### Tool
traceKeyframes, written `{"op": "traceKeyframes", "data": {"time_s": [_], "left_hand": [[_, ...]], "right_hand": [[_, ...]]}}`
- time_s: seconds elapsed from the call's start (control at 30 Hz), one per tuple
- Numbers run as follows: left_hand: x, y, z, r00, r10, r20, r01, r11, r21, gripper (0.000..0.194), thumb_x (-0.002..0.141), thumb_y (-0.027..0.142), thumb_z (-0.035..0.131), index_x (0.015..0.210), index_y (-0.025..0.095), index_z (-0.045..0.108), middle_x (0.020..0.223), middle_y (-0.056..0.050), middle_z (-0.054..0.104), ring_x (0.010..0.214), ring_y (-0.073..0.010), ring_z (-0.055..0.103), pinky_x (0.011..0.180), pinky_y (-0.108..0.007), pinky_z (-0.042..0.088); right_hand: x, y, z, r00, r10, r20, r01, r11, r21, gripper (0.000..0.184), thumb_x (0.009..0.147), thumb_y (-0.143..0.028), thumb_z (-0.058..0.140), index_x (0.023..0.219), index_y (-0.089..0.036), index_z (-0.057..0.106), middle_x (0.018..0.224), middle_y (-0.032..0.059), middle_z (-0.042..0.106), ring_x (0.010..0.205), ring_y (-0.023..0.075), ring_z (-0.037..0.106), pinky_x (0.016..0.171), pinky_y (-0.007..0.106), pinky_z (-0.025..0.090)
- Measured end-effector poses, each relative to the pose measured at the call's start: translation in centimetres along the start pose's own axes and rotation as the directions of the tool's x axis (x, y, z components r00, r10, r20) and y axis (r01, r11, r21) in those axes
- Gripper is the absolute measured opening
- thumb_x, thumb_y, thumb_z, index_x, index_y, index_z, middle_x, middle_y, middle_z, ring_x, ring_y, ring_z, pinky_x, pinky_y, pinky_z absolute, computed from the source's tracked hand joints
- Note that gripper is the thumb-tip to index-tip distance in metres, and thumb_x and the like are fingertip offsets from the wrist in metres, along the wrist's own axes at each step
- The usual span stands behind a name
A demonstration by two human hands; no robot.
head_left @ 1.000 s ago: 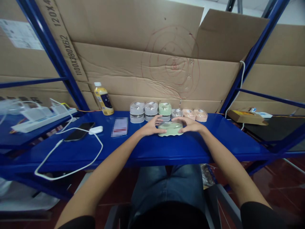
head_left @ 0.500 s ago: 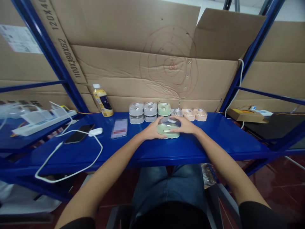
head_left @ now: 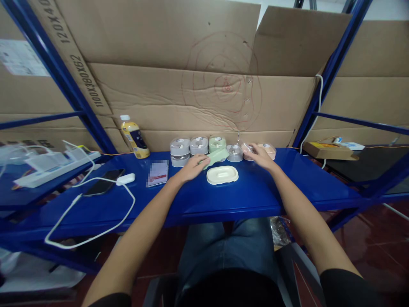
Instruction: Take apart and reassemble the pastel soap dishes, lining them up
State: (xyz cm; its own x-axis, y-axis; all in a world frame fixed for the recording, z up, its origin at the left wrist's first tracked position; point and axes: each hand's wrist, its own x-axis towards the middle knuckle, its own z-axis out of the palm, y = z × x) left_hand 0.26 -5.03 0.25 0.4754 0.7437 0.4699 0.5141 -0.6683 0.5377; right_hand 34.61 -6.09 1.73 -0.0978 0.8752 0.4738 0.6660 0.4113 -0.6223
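Note:
My left hand (head_left: 193,166) is closed on a light green plastic piece with a wavy edge (head_left: 217,157), held tilted above the table. Below it and a little to the right, a cream oval base (head_left: 222,175) with a raised middle lies on the blue table. My right hand (head_left: 261,157) is closed on a clear lid (head_left: 245,147), raised in front of the peach boxes (head_left: 269,150) and partly covering them. Left of that hand sits a small grey box with a clear top (head_left: 234,153). Stacked grey boxes (head_left: 180,147) and a green box (head_left: 217,143) stand behind my left hand.
A yellow drink bottle (head_left: 136,138) stands at the back left. Nearer are a small printed packet (head_left: 157,173), a black phone (head_left: 104,182) and a white cable (head_left: 92,241). Further left lies a power strip (head_left: 57,169). Cardboard (head_left: 153,94) walls off the back.
The green box held between both hands has come apart. The left hand has moved left with the green piece, the right hand has moved right with the lid, and the cream base lies uncovered.

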Motion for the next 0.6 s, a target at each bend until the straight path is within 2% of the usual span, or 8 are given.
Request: {"op": "traceKeyframes", "data": {"time_s": [0.1,0.17,0.33,0.43,0.5,0.6], "left_hand": [[-0.1,-0.5,-1.3,1.000,0.004,-0.005,-0.004,0.998,0.059,0.049,0.100,0.058,0.045,0.109,0.021,0.076,0.116,-0.011,0.070,0.115,-0.0294,0.064,0.113,-0.049,0.047],[-0.3,-0.1,-1.3,1.000,0.027,0.001,-0.027,0.995,0.093,0.049,0.100,0.057,0.047,0.114,0.020,0.075,0.122,-0.012,0.066,0.117,-0.0299,0.064,0.114,-0.050,0.047],[-1.1,2.1,1.2,0.983,0.127,0.134,-0.143,0.984,0.111,0.047,0.101,0.057,0.051,0.127,0.024,0.072,0.133,-0.013,0.056,0.130,-0.0316,0.058,0.118,-0.052,0.044],[-1.2,2.7,2.6,0.969,0.127,0.212,-0.149,0.984,0.094,0.047,0.099,0.057,0.055,0.130,0.024,0.069,0.133,-0.013,0.056,0.131,-0.0331,0.057,0.117,-0.053,0.045],[-1.1,2.6,3.1,0.970,0.111,0.214,-0.128,0.990,0.066,0.053,0.096,0.057,0.062,0.137,0.023,0.063,0.133,-0.014,0.059,0.130,-0.0346,0.059,0.115,-0.054,0.047],[-0.9,1.8,3.7,0.988,0.063,0.142,-0.060,0.998,-0.030,0.084,0.082,0.057,0.078,0.150,0.020,0.045,0.141,-0.018,0.058,0.132,-0.0382,0.059,0.113,-0.056,0.048]], "right_hand": [[0.1,0.1,-0.2,0.999,-0.017,0.028,0.017,1.000,-0.017,0.055,0.095,-0.059,0.060,0.136,-0.022,0.063,0.140,0.0134,0.067,0.127,0.0338,0.064,0.110,0.050,0.051],[0.1,0.1,-0.3,0.997,-0.052,0.064,0.054,0.998,-0.033,0.057,0.093,-0.056,0.064,0.141,-0.024,0.060,0.144,0.0124,0.064,0.131,0.0332,0.062,0.112,0.050,0.050],[-0.2,-0.8,0.3,0.973,-0.149,0.176,0.150,0.989,0.008,0.075,0.082,-0.053,0.079,0.149,-0.027,0.056,0.147,0.0120,0.063,0.134,0.0336,0.060,0.114,0.054,0.049],[-0.4,-1.5,1.2,0.943,-0.224,0.246,0.204,0.973,0.104,0.084,0.074,-0.052,0.087,0.148,-0.026,0.058,0.148,0.0128,0.062,0.135,0.0339,0.060,0.114,0.055,0.048],[-0.3,-1.8,1.9,0.920,-0.258,0.296,0.221,0.963,0.151,0.089,0.069,-0.052,0.091,0.148,-0.027,0.059,0.150,0.0120,0.061,0.136,0.0337,0.059,0.114,0.055,0.049],[-0.1,-2.2,3.0,0.884,-0.298,0.361,0.247,0.952,0.181,0.094,0.065,-0.052,0.093,0.149,-0.028,0.059,0.149,0.0113,0.061,0.136,0.0329,0.059,0.114,0.054,0.049]]}}
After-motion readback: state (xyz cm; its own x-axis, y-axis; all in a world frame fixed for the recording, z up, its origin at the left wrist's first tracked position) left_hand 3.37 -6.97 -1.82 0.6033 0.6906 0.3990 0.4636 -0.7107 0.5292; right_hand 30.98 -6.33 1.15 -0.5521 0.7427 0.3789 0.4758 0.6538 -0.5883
